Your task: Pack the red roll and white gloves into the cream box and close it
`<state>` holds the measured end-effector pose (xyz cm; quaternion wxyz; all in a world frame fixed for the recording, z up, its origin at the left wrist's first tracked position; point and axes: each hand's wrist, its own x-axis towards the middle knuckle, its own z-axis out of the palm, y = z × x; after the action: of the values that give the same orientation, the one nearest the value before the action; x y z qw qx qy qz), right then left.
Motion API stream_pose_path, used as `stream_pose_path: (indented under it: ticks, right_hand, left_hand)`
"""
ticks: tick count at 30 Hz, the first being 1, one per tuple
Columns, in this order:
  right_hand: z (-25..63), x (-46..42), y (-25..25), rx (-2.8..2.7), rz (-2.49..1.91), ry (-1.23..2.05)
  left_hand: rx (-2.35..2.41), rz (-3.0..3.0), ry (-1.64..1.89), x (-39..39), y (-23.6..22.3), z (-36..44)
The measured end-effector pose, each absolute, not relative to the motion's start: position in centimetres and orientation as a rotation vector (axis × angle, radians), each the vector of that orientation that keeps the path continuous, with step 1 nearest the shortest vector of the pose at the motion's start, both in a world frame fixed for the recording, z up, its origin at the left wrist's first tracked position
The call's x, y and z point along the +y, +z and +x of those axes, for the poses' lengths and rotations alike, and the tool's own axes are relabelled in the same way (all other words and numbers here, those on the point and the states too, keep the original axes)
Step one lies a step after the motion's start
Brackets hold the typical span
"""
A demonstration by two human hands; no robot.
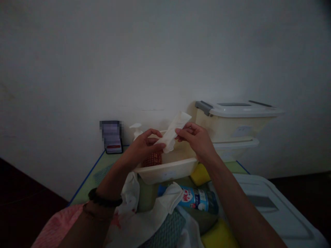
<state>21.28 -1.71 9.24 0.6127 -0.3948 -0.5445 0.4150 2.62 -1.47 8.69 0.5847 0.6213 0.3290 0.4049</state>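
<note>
The white strip [173, 133] was up between the two hands, clear of the worktop [89, 187], and in this view it showed against the open bin [168, 172]. Its long axis ran on a slant, from a low end at the left to a high end at the right, so that it crossed the bin's length rather than lying along it. The left hand [144, 146] was at the low end, thumb laid over it and fingertips pinched near; the right hand [195, 137] gripped the right edge higher up, with the top end poking out past its fingers. Both hands were thus narrow, each closed on the strip, and neither was plainly nearer to it than the other. How high the strip hung over the bin's rim could not be told.

Inside the bin, by the left hand, sat a red mesh piece [153, 159]; a pump top [136, 126] showed behind that hand. A yellow piece [200, 174] lay just beside the bin, under the right forearm. Nearer the person, the blue bottle [195, 198] lay on its side, partly under a white cloth [155, 214]. Lidded boxes [224, 129] were stacked to the right
</note>
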Motion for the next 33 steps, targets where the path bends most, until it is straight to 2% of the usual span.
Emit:
stream_pose_path:
  ticks: [20, 27, 33]
  right_hand:
    - [21.31, -1.4, 9.17, -1.144, -0.908, 0.952]
    - [21.34, -1.47, 9.22, -1.134, -0.891, 0.989]
    - [21.35, -1.46, 9.06, -1.18, -0.855, 1.043]
  left_hand:
    - [0.798, 1.587, 0.876, -1.83, 9.31, 2.79]
    - [0.896, 1.653, 0.933, -1.59, 9.06, 2.55]
    - [0.799, 1.504, 1.036, -1.2, 8.4, 2.6]
